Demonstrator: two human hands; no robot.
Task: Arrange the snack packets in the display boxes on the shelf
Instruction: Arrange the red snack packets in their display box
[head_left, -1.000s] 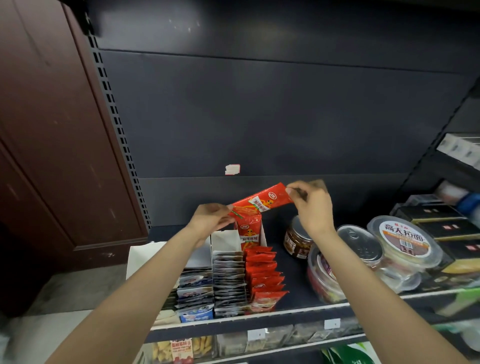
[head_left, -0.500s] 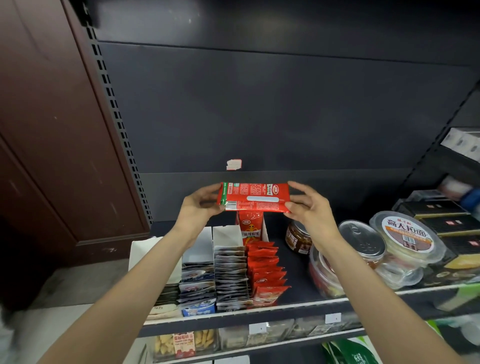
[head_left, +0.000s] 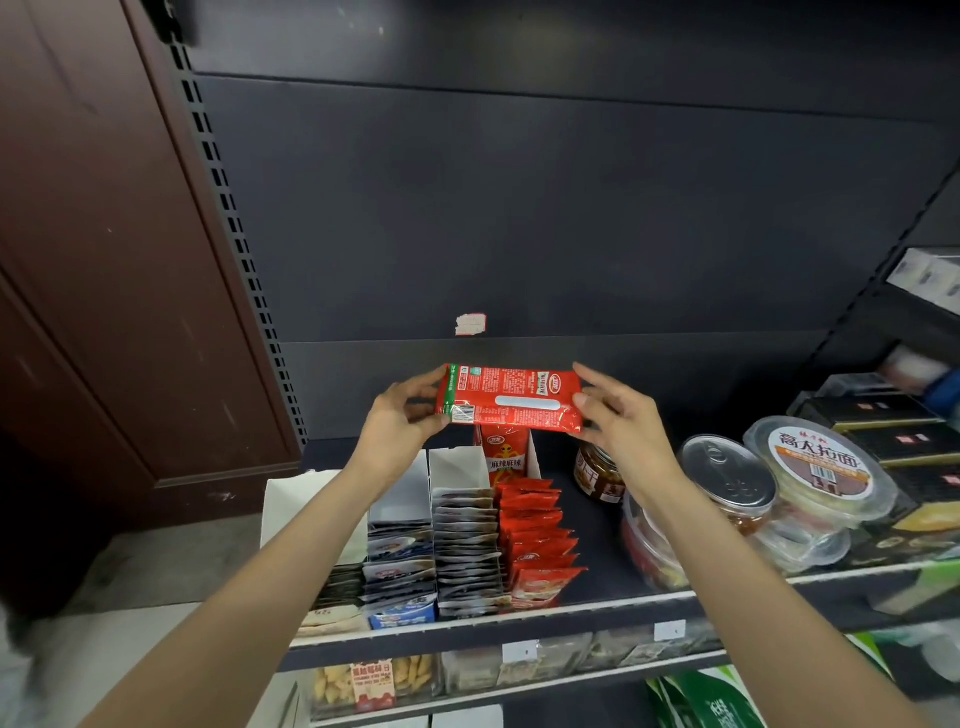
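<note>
A red snack packet (head_left: 511, 397) is held level above the shelf, its printed back facing me. My left hand (head_left: 402, 410) pinches its left end and my right hand (head_left: 615, 410) pinches its right end. Directly below stands a red display box (head_left: 508, 460) with a row of red packets (head_left: 535, 540) in front of it. To its left are two white display boxes (head_left: 457, 470) filled with dark and silver packets (head_left: 465, 556).
A glass jar (head_left: 597, 475) stands right of the red box. Further right are clear tubs and a can with a pull-tab lid (head_left: 724, 470), a round noodle bowl (head_left: 818, 465) and dark boxes. The shelf's front edge (head_left: 571, 616) carries price tags. A brown cabinet is at left.
The packet has been turned from tilted, front side showing, to level with its back facing me. Both hands rose slightly and now hold it by its two ends.
</note>
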